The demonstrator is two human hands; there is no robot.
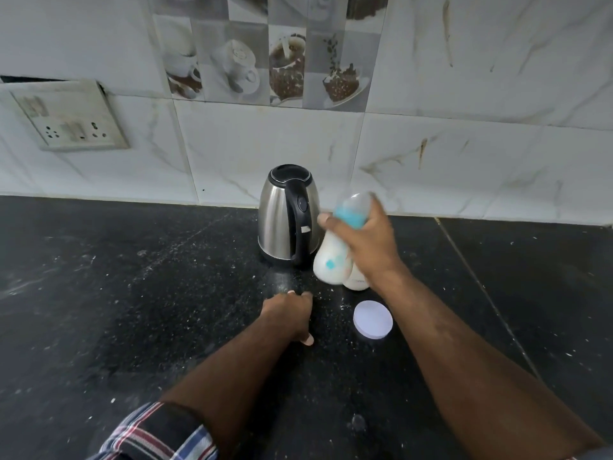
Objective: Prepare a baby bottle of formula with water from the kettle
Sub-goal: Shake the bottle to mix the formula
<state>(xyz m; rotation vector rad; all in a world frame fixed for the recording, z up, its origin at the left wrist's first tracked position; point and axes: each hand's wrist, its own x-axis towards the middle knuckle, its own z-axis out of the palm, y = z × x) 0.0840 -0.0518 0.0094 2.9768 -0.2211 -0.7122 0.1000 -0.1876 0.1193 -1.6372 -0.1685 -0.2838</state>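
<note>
Your right hand [361, 242] is wrapped around the baby bottle [333, 257], fingers curled over its upper body just under the teal collar [350, 215], holding it clear of the black granite counter [132, 293] and tilted, its top leaning to the right. The bottle hangs just to the right of the steel kettle [288, 214], in front of a white container [357, 280] that stands on the counter behind it. It is blurred, so you cannot tell whether the clear cap sits fully home. It looks filled with milky liquid, so expect some weight low in the body and a slosh as you tilt it. The plastic wall is smooth and probably a little slick, and it narrows at the waist; that waist, or the ridged collar above it, is likely your surest hold, since the rounded lower body would slip more easily. Your left hand [292, 315] rests on the counter with its fingers curled under and nothing in it that shows. A round white lid [373, 319] lies flat near your right forearm, apart from the container.
</note>
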